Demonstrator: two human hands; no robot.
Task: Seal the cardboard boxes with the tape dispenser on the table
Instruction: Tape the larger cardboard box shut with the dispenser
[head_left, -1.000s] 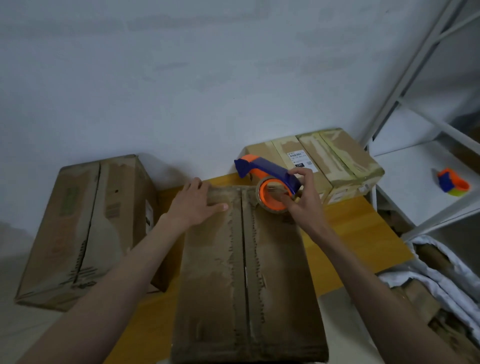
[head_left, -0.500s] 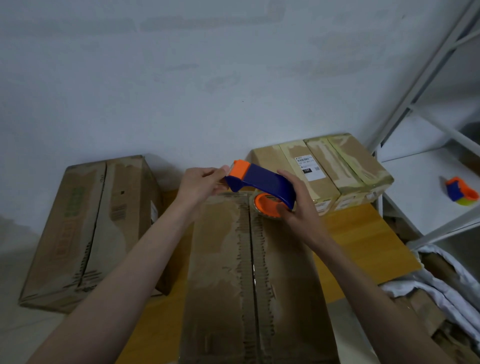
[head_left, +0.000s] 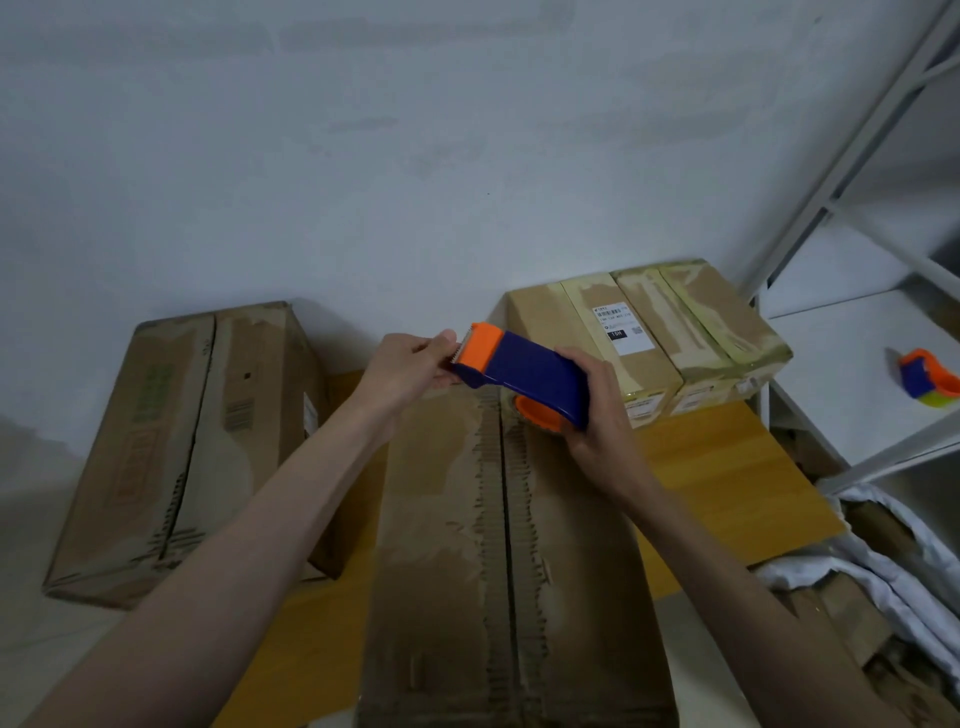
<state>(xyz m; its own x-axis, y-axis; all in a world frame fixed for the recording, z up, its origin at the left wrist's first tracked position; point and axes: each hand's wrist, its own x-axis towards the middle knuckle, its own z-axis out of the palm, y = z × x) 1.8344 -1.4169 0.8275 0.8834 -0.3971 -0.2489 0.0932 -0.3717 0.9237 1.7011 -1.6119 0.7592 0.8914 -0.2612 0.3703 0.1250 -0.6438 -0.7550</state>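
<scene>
We hold tape dispenser (head_left: 524, 375) over box (head_left: 511, 545) far edge: R hand (head_left: 597, 415) wrapped round body, L hand (head_left: 410, 366) pinching at cutter end. Judged light, rigid plastic; grip body, avoid teeth.

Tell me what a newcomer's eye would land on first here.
The blue and orange tape dispenser, held in mid-air by the right hand above the far end of the near cardboard box, stands out most. The left hand pinches at its orange toothed end. A second dispenser lies on the white shelf at right.
</scene>
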